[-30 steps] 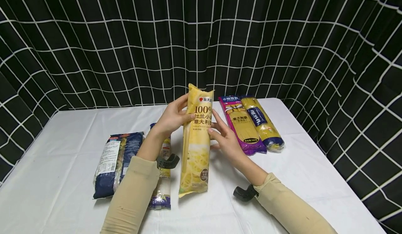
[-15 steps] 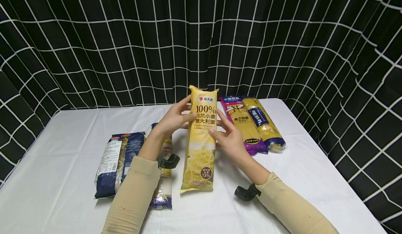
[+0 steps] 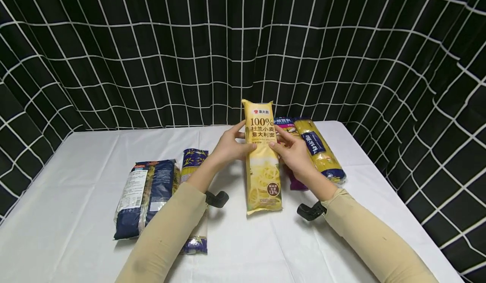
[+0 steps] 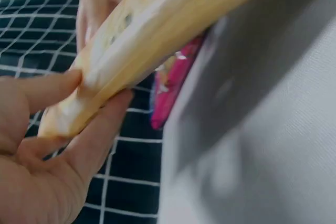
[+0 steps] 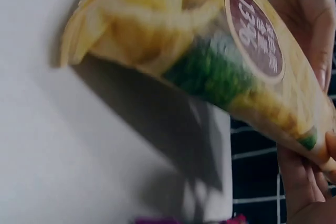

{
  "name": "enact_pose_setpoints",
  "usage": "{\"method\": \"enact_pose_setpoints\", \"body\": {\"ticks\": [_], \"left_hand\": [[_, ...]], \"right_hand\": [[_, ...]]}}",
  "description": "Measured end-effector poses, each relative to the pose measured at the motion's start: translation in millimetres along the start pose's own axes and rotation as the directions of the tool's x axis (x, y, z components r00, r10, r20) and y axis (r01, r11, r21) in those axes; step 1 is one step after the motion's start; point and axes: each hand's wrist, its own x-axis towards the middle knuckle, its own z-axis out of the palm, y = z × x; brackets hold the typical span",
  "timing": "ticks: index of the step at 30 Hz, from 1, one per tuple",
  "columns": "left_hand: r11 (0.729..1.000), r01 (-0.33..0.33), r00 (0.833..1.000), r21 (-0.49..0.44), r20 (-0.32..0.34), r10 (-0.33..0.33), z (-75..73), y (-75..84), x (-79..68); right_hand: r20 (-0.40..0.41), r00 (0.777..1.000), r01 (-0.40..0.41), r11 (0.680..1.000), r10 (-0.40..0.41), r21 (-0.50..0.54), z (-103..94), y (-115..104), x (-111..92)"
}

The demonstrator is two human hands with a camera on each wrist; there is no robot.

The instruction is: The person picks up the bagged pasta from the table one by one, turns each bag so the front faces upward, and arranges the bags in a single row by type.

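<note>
A long yellow pack of spaghetti [image 3: 263, 177] is held up, tilted, over the white tablecloth in the head view. My left hand [image 3: 229, 146] grips its left edge near the upper half, thumb on the front. On the opposite edge, my right hand [image 3: 294, 152] pinches it at a similar height. The left wrist view has the pack [image 4: 152, 30] between the thumb and fingers of the left hand [image 4: 47, 177]. In the right wrist view the pack's lower end [image 5: 105, 30] casts a shadow on the cloth; whether it touches there I cannot tell.
Behind my right hand lies a purple noodle pack [image 3: 298, 184], partly hidden, beside a yellow-and-blue spaghetti pack [image 3: 328, 158]. On the left are a dark blue pasta bag [image 3: 159, 190] and a blue-topped pack [image 3: 195, 158] partly under my left forearm. A black gridded curtain [image 3: 212, 42] surrounds the table.
Both hands have carried the yellow spaghetti pack right and slightly away from me. Its front has turned to face me more, and it now overlaps the purple pack. The other packs stay put.
</note>
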Motion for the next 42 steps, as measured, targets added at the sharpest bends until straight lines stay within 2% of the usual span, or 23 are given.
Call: {"method": "enact_pose_setpoints", "body": {"ticks": [6,11,15,19,27,31,35,37,42], "left_hand": [[0.998,0.038,0.995,0.040,-0.096,-0.034,9.1,1.4,24.7],[0.996,0.068,0.990,0.060,-0.132,-0.059,13.2,-6.0,46.3],[0.990,0.100,0.984,0.098,-0.159,-0.083,16.4,-9.2,56.7],[0.981,0.158,0.975,0.110,-0.176,-0.137,19.2,-12.2,60.5],[0.964,0.241,0.959,0.112,-0.180,-0.219,25.1,-26.0,66.4],[0.953,0.265,0.956,0.143,-0.169,-0.241,27.6,-31.1,68.2],[0.946,0.263,0.957,0.188,-0.172,-0.232,28.1,-33.5,68.7],[0.943,0.258,0.959,0.211,-0.173,-0.224,28.0,-34.4,69.1],[0.935,0.262,0.961,0.240,-0.155,-0.229,29.1,-36.6,70.8]], "right_hand": [[-0.018,0.996,-0.086,0.991,0.085,-0.099,-8.6,1,30],[-0.033,0.992,-0.128,0.974,0.124,-0.189,-9.9,2,47],[-0.026,0.991,-0.136,0.964,0.133,-0.227,-10.1,6,56],[-0.020,0.989,-0.144,0.952,0.144,-0.271,-8.7,12,60],[0.028,0.994,-0.090,0.921,0.108,-0.379,-9.0,21,57],[0.020,0.995,-0.076,0.882,0.096,-0.465,-11.4,27,56],[0.012,0.999,-0.024,0.828,0.037,-0.560,-12.7,32,55],[0.019,1.000,0.007,0.809,0.005,-0.587,-13.2,34,54],[0.001,1.000,0.021,0.780,-0.025,-0.625,-14.7,35,50]]}}
